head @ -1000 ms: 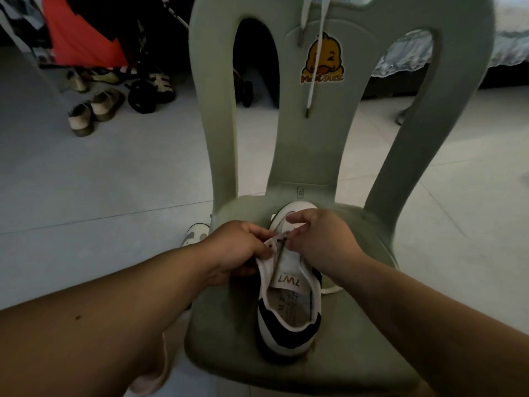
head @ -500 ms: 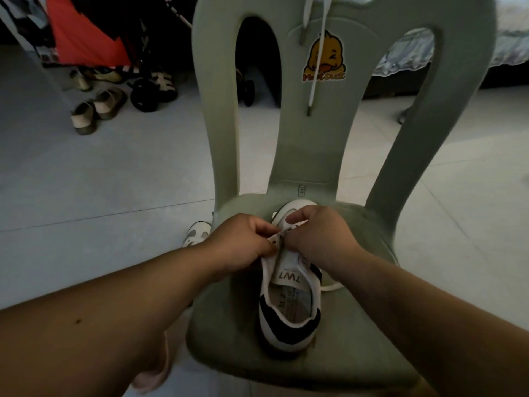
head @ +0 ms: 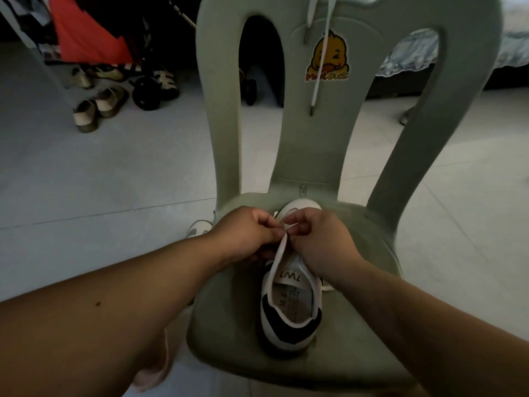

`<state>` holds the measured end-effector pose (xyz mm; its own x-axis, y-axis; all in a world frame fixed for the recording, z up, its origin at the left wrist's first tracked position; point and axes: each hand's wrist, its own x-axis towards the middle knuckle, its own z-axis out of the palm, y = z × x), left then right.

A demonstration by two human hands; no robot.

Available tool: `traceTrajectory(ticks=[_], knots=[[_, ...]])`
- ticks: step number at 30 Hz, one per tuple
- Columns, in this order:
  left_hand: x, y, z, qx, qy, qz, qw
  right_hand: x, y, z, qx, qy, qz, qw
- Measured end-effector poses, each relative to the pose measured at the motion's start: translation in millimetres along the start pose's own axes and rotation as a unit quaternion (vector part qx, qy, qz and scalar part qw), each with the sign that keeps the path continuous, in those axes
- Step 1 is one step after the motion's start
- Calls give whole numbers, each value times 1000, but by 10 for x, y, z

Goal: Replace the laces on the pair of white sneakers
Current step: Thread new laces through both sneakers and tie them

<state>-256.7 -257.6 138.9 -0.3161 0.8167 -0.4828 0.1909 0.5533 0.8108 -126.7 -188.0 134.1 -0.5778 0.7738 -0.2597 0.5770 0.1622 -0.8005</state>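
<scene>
A white sneaker (head: 290,316) with a dark heel patch stands on the seat of a grey-green plastic chair (head: 234,325), toe pointing at the chair back. My left hand (head: 246,233) and my right hand (head: 317,242) meet over its tongue, fingers curled. Between the fingertips of both hands a white lace (head: 279,253) is pinched, and it runs down toward the left eyelets. A second white lace (head: 317,81) hangs over the chair back. The other white sneaker (head: 199,228) lies on the floor left of the seat, mostly hidden.
Tiled floor surrounds the chair. Several sandals and shoes (head: 98,107) and a stroller wheel (head: 146,94) sit at the back left under hanging clothes. A bed with a frilled cover (head: 412,53) stands behind the chair at the right. My foot in a pink slipper (head: 153,365) is below the seat.
Both hands have risen slightly and drawn the white lace up from the sneaker's tongue into a taut strand. The sneaker has stayed in place.
</scene>
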Motion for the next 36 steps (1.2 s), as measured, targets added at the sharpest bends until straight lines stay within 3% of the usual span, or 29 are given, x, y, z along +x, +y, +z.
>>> traceTrajectory(ticks=[6,11,14,17,21,27,30,32,36], knots=[[40,-4,-33,-9,-33,-23,999,8,18,-19,27,16,-38,999],[65,-35,7,-13,-47,-43,998,65,36,-24,7,-18,-26,999],[76,-13,-14,37,-35,-16,999,82,-17,-96,-67,-9,-56,996],[56,59,-115,160,-10,26,987,28,-71,-198,-169,-24,-107,979],[-21,101,-269,212,-4,39,977,-33,-7,-239,-167,-90,-55,980],[-159,129,-648,163,38,35,985,-22,41,-255,-205,-80,-52,974],[-235,52,-1111,185,111,-1,976,-30,45,-265,-197,-77,-50,976],[-266,-98,-1404,270,137,-49,952,-29,71,-259,-194,-71,-53,977],[-230,-416,-1424,378,28,-151,913,-26,132,-223,-163,-66,-44,983]])
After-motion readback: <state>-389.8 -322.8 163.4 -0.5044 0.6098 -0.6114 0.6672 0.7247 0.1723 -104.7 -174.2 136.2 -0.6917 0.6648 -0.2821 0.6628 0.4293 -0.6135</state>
